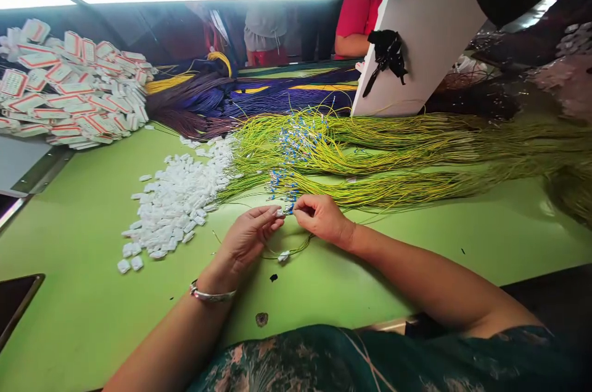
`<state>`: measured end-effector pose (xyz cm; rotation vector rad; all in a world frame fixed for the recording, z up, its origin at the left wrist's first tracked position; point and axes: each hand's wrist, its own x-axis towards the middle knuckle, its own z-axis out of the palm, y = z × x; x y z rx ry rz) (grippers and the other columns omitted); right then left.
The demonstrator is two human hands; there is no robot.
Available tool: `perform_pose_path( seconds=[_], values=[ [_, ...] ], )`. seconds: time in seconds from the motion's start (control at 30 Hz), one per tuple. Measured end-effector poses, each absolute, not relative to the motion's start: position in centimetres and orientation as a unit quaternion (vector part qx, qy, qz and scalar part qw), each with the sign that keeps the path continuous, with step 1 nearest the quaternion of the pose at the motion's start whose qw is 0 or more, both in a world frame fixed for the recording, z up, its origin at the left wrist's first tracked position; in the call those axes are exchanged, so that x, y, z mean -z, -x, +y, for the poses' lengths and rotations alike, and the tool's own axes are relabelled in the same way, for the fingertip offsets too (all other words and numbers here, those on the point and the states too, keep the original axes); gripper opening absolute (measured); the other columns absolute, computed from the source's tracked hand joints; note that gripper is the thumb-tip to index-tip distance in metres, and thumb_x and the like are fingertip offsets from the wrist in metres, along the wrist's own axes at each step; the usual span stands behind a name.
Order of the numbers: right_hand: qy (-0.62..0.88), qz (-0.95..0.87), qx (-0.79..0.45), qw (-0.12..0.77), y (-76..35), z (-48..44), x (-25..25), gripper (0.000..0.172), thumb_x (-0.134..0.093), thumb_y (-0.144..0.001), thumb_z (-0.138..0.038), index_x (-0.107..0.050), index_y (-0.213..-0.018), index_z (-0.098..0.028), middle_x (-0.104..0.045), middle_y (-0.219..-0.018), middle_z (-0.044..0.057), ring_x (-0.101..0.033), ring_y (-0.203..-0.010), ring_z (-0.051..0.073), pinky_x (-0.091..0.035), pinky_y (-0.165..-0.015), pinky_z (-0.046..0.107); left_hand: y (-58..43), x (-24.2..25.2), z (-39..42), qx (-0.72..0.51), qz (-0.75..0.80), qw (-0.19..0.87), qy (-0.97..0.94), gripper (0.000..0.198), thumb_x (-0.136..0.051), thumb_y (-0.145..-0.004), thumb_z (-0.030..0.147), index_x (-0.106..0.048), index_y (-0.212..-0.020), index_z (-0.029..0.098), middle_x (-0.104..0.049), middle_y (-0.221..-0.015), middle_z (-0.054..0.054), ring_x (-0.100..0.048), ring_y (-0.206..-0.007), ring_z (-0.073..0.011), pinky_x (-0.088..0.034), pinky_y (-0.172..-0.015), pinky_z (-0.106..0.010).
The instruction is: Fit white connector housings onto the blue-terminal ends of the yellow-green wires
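Between the fingertips of my left hand (pixel 252 233) is a small white plastic connector housing (pixel 279 212). My right hand (pixel 324 219) pinches a yellow-green wire close to its blue-sleeved terminal (pixel 290 209), right beside the housing. Whether the terminal is inside the housing I cannot tell. Below my hands a thin loop of wire carries another white connector (pixel 283 256), lying on the green table (pixel 324 293). Just beyond my fingers, bundles of yellow-green wires (pixel 379 185) end in a cluster of blue terminals (pixel 296 139).
Left of my hands spreads a heap of loose white connectors (pixel 173 204). Behind it are piled white pieces with red-edged labels (pixel 69 87). Purple and brown wires (pixel 222 96) run along the back. A grey panel (pixel 416 28) with a black rag (pixel 388 56) slants up; a person in red (pixel 361 4) stands behind.
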<state>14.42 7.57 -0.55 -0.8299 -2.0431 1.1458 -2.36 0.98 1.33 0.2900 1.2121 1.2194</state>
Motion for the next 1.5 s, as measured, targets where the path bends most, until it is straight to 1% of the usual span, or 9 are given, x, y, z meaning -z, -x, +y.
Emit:
perform_pose_path(
  seconds=[0.17, 0.33, 0.6, 0.8, 0.9, 1.07, 1.23, 1.33, 1.5],
  values=[
    [0.313, -0.815, -0.384, 0.301, -14.5, 7.5, 0.1, 0.010, -0.053, -0.075, -0.015, -0.059, -0.067, -0.015, -0.053, -0.058, -0.003, -0.042, -0.054, 0.007, -0.034, -0.055, 0.020, 1.9, -0.9, 0.6, -0.537, 0.544, 0.616, -0.191, 0.027, -0.084, -0.058, 0.025, -0.067, -0.073, 0.010, -0.069, -0.069, -0.004, -0.063, -0.058, -0.0082, -0.052, -0.058, -0.015],
    [0.291, -0.824, -0.395, 0.282, -14.7, 7.5, 0.0, 0.010, -0.053, -0.077, -0.016, -0.062, -0.071, -0.015, -0.057, -0.061, -0.002, -0.045, -0.055, 0.007, -0.036, -0.056, 0.019, 1.4, -0.5, 0.0, -0.531, 0.579, 0.560, -0.263, 0.030, -0.081, -0.061, 0.035, -0.066, -0.072, 0.012, -0.068, -0.066, -0.004, -0.063, -0.056, -0.0102, -0.049, -0.056, -0.018],
    [0.323, -0.767, -0.474, 0.288, -14.7, 7.1, 0.1, 0.005, -0.055, -0.074, -0.014, -0.059, -0.072, -0.015, -0.055, -0.057, -0.004, -0.047, -0.053, 0.007, -0.039, -0.054, 0.019, 1.3, -0.4, 0.1, -0.531, 0.578, 0.567, -0.251, 0.031, -0.081, -0.060, 0.037, -0.066, -0.072, 0.012, -0.068, -0.067, -0.004, -0.062, -0.056, -0.0103, -0.049, -0.057, -0.020],
    [0.305, -0.801, -0.435, 0.277, -14.5, 6.9, 0.4, 0.007, -0.054, -0.073, -0.012, -0.058, -0.069, -0.015, -0.055, -0.058, -0.003, -0.046, -0.054, 0.007, -0.038, -0.055, 0.019, 0.9, -0.7, 0.2, -0.524, 0.589, 0.554, -0.269, 0.031, -0.081, -0.059, 0.038, -0.065, -0.070, 0.013, -0.068, -0.065, -0.004, -0.062, -0.055, -0.0111, -0.049, -0.055, -0.020],
    [0.288, -0.843, -0.390, 0.232, -14.9, 7.0, -0.1, 0.008, -0.053, -0.074, -0.012, -0.061, -0.071, -0.014, -0.057, -0.060, -0.002, -0.045, -0.054, 0.008, -0.036, -0.056, 0.020, 0.6, -1.0, 0.0, -0.499, 0.609, 0.534, -0.307, 0.031, -0.078, -0.060, 0.040, -0.064, -0.067, 0.013, -0.066, -0.057, -0.003, -0.058, -0.048, -0.0106, -0.045, -0.049, -0.020],
    [0.235, -0.894, -0.373, 0.080, -16.6, 8.8, -2.7, 0.012, -0.057, -0.072, -0.010, -0.067, -0.074, -0.015, -0.065, -0.068, 0.000, -0.052, -0.059, 0.009, -0.037, -0.058, 0.021, 0.2, -0.7, -0.8, -0.355, 0.636, 0.529, -0.434, 0.021, -0.071, -0.066, 0.036, -0.065, -0.065, 0.015, -0.056, -0.045, 0.002, -0.045, -0.037, -0.0095, -0.034, -0.038, -0.021],
    [0.329, -0.879, -0.301, 0.173, -16.8, 10.2, -3.0, 0.015, -0.053, -0.081, -0.013, -0.068, -0.081, -0.015, -0.067, -0.080, 0.003, -0.057, -0.074, 0.012, -0.040, -0.069, 0.024, -0.6, -0.4, -1.5, -0.283, 0.578, 0.414, -0.644, 0.008, -0.067, -0.071, 0.025, -0.069, -0.067, 0.019, -0.061, -0.064, -0.002, -0.055, -0.059, -0.0135, -0.042, -0.055, -0.024],
    [0.341, -0.911, -0.201, 0.119, -16.1, 9.9, -2.3, 0.011, -0.056, -0.082, -0.019, -0.066, -0.082, -0.016, -0.063, -0.085, 0.005, -0.055, -0.077, 0.014, -0.038, -0.069, 0.025, -0.8, -0.5, -1.6, -0.255, 0.534, 0.359, -0.722, 0.015, -0.060, -0.078, 0.022, -0.068, -0.066, 0.018, -0.061, -0.068, -0.004, -0.056, -0.068, -0.0147, -0.043, -0.063, -0.025],
    [0.366, -0.920, -0.118, 0.073, -15.2, 8.7, -2.0, 0.015, -0.052, -0.086, -0.028, -0.062, -0.090, -0.019, -0.060, -0.091, 0.005, -0.054, -0.078, 0.016, -0.034, -0.063, 0.026, 0.9, -0.3, -0.7, -0.284, 0.645, 0.250, -0.664, 0.014, -0.057, -0.080, 0.021, -0.068, -0.073, 0.019, -0.064, -0.070, -0.002, -0.057, -0.068, -0.0146, -0.042, -0.065, -0.026]
  ],
)
